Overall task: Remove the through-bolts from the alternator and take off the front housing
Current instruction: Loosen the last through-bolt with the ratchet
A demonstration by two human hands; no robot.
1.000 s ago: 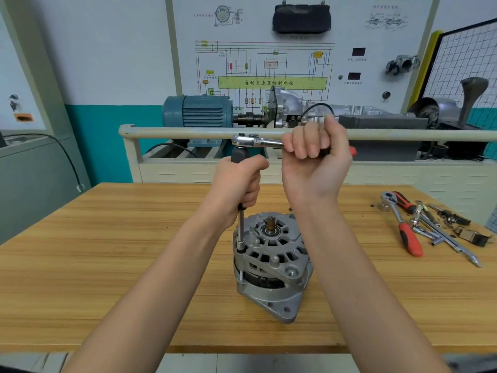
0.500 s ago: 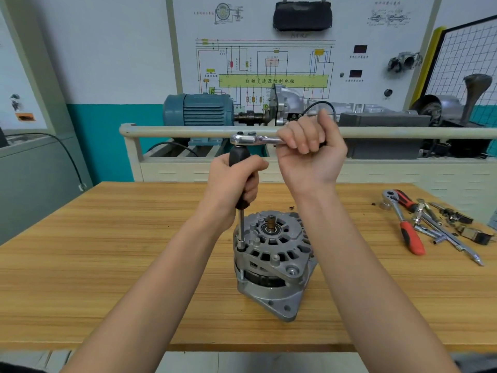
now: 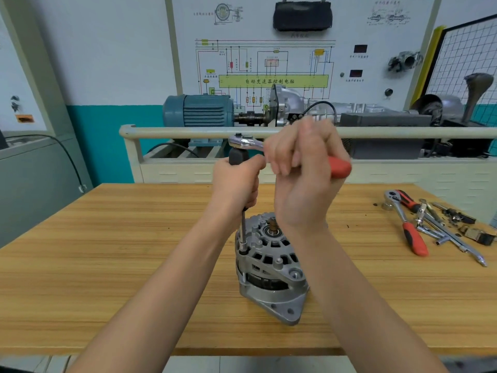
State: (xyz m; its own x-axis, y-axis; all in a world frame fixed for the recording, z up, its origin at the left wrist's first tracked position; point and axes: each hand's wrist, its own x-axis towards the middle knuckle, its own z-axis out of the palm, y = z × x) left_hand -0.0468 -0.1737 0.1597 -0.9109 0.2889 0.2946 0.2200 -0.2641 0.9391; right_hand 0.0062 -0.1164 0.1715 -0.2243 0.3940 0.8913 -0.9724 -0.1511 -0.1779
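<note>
Gripping the black driver handle [image 3: 238, 156] in my left hand [image 3: 236, 181], I curl my blurred right hand [image 3: 304, 168] round the ratchet [image 3: 246, 142]. Its socket sits on the alternator [image 3: 270, 267], upright mid-table [image 3: 107, 251]. Panel reads "自动变速器控制电脑".

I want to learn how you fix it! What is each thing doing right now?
Alternator: upright on the table, front housing still on.
Ratchet: level, on top of the black-handled extension.
Extension: vertical, socket on a bolt at the housing's edge.
Left hand: grips the extension's black handle.
Right hand: blurred, on the ratchet's red handle.
Spare ratchet: lying on the table.
</note>
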